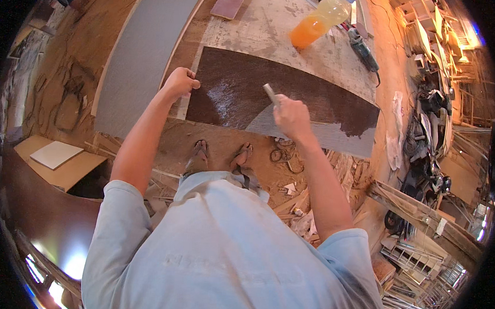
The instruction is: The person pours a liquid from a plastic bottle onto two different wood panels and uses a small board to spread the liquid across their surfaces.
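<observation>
Across the near side of the table (pixel 251 37) lies the board (pixel 320 97), and from my remote seat I judge the step in hand to be spreading a dark coat (pixel 234 72) over it. I have the right hand (pixel 291 118) closed around a pale, flat tool (pixel 269 92), its free end poking out beyond the fist, over the middle of the board. The working edge is hidden from me, so I cannot tell whether it touches the surface.

The left hand (pixel 179 84) is at the board's left end, its fingers curled in close to one another; I cannot tell whether they pinch anything or touch the edge.

Most of the board is dark, with a wet shine toward the left, but a grey strip (pixel 354 143) shows along the near side and widens toward the right, where the coat ends raggedly. To my eye the work is well along yet uneven. I think the next move calls for low, flat strokes drawing coat into that strip, with light pressure near the rim to avoid spilling over.

Beyond, the bottle (pixel 317 26) of orange liquid and the grinder (pixel 362 51) sit apart from the board, clear of my stroke.
</observation>
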`<state>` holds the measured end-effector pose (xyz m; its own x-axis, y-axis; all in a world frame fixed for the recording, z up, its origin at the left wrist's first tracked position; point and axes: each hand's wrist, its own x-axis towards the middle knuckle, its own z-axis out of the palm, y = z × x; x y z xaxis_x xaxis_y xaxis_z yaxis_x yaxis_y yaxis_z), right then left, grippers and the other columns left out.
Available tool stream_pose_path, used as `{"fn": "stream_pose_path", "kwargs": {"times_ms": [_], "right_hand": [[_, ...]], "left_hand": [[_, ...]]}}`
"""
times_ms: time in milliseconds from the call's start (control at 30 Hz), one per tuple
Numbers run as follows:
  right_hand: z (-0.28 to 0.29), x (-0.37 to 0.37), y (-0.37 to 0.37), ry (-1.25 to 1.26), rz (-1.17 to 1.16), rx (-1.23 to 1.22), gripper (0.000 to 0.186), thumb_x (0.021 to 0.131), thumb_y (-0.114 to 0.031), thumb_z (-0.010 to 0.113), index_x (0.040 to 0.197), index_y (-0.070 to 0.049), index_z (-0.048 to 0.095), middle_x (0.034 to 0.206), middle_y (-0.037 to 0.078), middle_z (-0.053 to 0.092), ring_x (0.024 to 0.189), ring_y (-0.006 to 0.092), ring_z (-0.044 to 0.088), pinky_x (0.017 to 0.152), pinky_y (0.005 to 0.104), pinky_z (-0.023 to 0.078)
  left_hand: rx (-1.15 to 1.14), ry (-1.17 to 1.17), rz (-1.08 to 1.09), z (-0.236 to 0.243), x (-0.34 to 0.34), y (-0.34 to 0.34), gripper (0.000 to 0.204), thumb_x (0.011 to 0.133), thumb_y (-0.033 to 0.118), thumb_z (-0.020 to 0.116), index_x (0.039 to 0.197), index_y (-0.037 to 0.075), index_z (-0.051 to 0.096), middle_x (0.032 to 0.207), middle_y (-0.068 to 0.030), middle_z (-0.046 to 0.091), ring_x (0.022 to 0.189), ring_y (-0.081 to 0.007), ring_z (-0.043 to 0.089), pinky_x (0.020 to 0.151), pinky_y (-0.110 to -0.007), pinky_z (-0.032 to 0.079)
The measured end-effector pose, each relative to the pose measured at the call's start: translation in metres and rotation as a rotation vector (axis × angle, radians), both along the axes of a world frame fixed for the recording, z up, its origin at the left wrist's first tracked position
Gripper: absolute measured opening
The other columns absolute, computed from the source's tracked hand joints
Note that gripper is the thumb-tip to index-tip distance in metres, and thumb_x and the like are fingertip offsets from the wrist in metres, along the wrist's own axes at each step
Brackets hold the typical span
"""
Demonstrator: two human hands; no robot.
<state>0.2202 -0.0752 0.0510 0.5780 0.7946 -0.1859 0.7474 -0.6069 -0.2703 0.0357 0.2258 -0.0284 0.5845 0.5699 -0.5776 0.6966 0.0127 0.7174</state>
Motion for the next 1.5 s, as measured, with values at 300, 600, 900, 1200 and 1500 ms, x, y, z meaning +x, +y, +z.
{"fn": "stream_pose_path", "kwargs": {"times_ms": [300,600,900,1200,1500], "right_hand": [[0.038,-0.091,-0.023,0.143,0.375,-0.135,0.048,0.076,-0.009,0.069,0.123,-0.018,0.069,0.086,0.019,0.072,0.080,0.0378,0.072,0.070,0.0475,0.057],[0.029,0.043,-0.067,-0.184,0.059,-0.060,0.044,0.085,-0.007,0.054,0.125,-0.018,0.070,0.103,0.020,0.073,0.094,0.0364,0.072,0.084,0.0473,0.057],[0.004,0.066,-0.065,-0.109,-0.059,-0.048,0.040,0.085,-0.011,0.060,0.122,-0.019,0.071,0.089,0.019,0.074,0.079,0.0374,0.073,0.072,0.0481,0.059],[0.035,-0.048,-0.086,0.168,0.347,-0.276,0.047,0.074,-0.007,0.069,0.119,-0.020,0.072,0.087,0.016,0.073,0.081,0.0350,0.072,0.073,0.0458,0.056],[0.028,0.094,-0.135,-0.268,0.038,-0.150,0.044,0.086,-0.006,0.055,0.124,-0.020,0.072,0.104,0.016,0.075,0.092,0.0322,0.074,0.080,0.0417,0.059]], "left_hand": [[0.036,-0.047,0.013,-0.020,-0.001,0.001,0.021,0.077,0.004,0.079,0.078,0.003,0.058,0.064,-0.0044,0.057,0.055,-0.0153,0.058,0.049,-0.034,0.047],[0.003,-0.077,0.056,-0.017,0.001,-0.001,0.020,0.076,0.004,0.080,0.080,0.001,0.061,0.067,-0.0063,0.059,0.056,-0.0155,0.058,0.050,-0.035,0.047],[0.014,-0.037,0.067,0.001,0.000,-0.003,0.019,0.077,0.004,0.079,0.085,0.000,0.063,0.070,-0.0058,0.060,0.060,-0.0143,0.059,0.050,-0.034,0.047],[0.018,0.000,0.036,-0.010,0.004,-0.004,0.020,0.079,0.005,0.080,0.091,-0.001,0.064,0.073,-0.0048,0.060,0.060,-0.0144,0.059,0.053,-0.033,0.049],[0.122,0.061,0.087,0.005,0.011,-0.015,0.031,0.078,0.002,0.079,0.106,-0.005,0.066,0.081,-0.0093,0.066,0.063,-0.0174,0.063,0.053,-0.035,0.052]]}}
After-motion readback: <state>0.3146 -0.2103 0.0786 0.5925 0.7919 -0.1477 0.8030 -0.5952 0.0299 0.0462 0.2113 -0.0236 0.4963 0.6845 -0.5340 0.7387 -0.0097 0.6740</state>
